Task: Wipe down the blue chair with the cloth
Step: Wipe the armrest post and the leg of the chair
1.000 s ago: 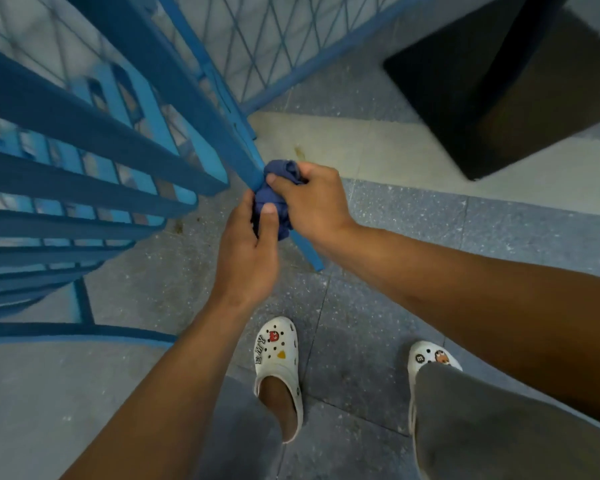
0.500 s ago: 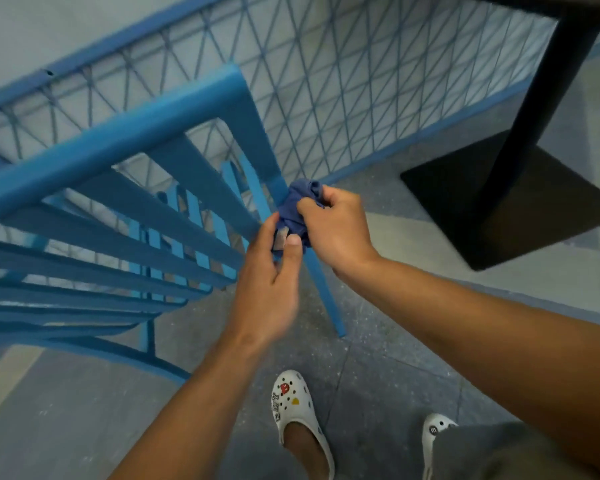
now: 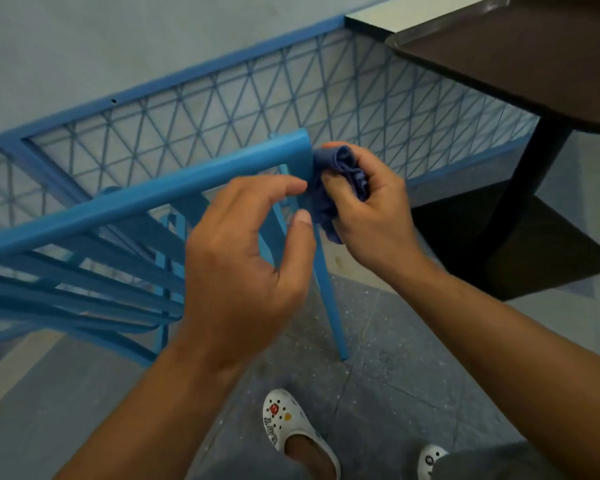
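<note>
The blue chair fills the frame from nine o'clock to centre, its top rail running up to a corner post near twelve o'clock of the hands, its slats fanning below. A second ago the cloth was wrapped round the chair's leg low down, with both hands on it; now the work has climbed to the top corner of the backrest, which suggests the leg has had its pass and the frame's upper end is the part in hand.

At centre, the left hand has come off the cloth: thumb and forefinger are curved with a gap between them, grasping nothing, the forefinger tip just beside the fabric. I judge it is either resettling the bundle or about to steady the rail.

At one o'clock from it, the right hand is clenched round the bunched dark-blue cloth, pressing it against the corner post.

Farther right, at two to three o'clock, stands a dark table on a black base. A white clog shows at six o'clock.
</note>
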Motion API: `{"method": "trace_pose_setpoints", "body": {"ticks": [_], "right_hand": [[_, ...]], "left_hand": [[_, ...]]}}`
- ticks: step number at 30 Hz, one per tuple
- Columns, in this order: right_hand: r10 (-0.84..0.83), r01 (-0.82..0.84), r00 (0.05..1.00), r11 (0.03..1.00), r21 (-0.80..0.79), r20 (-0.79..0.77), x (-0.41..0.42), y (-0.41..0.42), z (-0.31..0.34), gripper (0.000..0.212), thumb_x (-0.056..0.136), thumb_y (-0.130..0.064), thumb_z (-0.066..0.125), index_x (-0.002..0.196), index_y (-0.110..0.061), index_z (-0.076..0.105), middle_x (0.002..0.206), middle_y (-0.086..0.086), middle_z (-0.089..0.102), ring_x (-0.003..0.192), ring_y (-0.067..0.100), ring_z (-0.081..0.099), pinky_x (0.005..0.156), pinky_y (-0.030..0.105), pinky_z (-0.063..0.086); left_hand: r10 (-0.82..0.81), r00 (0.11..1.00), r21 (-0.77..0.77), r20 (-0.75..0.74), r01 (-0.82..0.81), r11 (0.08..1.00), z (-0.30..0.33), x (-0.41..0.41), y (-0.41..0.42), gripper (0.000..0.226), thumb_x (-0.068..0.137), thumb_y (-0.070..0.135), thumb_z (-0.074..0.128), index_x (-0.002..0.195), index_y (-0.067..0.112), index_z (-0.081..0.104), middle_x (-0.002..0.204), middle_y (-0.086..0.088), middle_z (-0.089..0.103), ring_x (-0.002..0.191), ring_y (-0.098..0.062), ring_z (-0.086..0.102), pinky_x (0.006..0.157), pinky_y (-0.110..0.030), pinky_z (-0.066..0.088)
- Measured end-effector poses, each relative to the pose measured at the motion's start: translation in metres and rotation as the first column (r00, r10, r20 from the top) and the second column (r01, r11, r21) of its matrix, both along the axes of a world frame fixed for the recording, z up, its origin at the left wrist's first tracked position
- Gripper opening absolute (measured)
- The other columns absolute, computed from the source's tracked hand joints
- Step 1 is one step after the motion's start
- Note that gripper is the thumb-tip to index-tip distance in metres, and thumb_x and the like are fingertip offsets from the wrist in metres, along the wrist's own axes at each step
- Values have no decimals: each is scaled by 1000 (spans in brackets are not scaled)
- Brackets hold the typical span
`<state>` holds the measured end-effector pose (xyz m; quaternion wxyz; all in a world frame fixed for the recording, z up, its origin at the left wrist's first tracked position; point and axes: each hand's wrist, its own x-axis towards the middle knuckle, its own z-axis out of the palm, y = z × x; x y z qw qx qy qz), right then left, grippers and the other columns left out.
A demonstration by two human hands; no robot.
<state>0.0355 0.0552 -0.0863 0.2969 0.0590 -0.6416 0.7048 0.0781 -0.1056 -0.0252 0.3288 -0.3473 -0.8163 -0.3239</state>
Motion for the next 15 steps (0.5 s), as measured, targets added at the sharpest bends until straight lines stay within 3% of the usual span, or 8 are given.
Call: {"method": "trace_pose_setpoints", "body": {"ticks": [3,6,8,10,12,15], "right_hand": [[182,-183,981,983,-3,69,-4,6,12,26,100,-6,50,119,-15,65,98,-5,70,89,8,66,79,29,53],[311,-312,945,950,-10,102,-5,14,19,26,102,-11,50,125,-13,63,112,2,71,105,15,68,92,33,54],[335,-339,935,941,13,118,-4,16,25,27,103,-20,54,126,-10,62,120,4,71,114,18,66,99,32,52],[315,-335,932,938,93,177,-4,15,33,19,102,-24,59,116,-14,66,107,-6,74,105,11,69,91,27,54],[293,-335,928,927,168,231,-3,14,43,8,100,-22,62,106,-18,67,87,-14,73,88,2,69,76,18,52],[273,-323,933,923,207,236,1,10,53,5,98,-23,65,102,-20,67,81,-13,72,81,4,69,71,18,52]], "left_hand": [[60,975,16,-215,-58,998,21,-14,-4,12,91,8,65,102,5,69,99,7,58,93,-18,61,84,-43,51],[256,961,-57,-101,-262,963,28,-38,-9,24,95,30,61,114,15,66,106,6,61,103,-17,56,97,-44,43],[406,914,-169,-13,-402,900,23,-51,-12,36,100,50,47,118,24,65,109,6,64,107,-17,55,103,-41,34],[451,892,-182,-6,-444,877,15,-56,-11,42,101,55,39,111,27,68,99,7,66,101,-18,55,101,-40,28],[452,892,-101,2,-449,888,12,-56,-9,40,101,54,42,104,27,71,91,9,66,97,-17,54,99,-40,27],[454,890,-31,35,-454,891,16,-54,-6,37,99,54,45,96,29,72,86,12,67,93,-15,55,98,-40,27]]}}
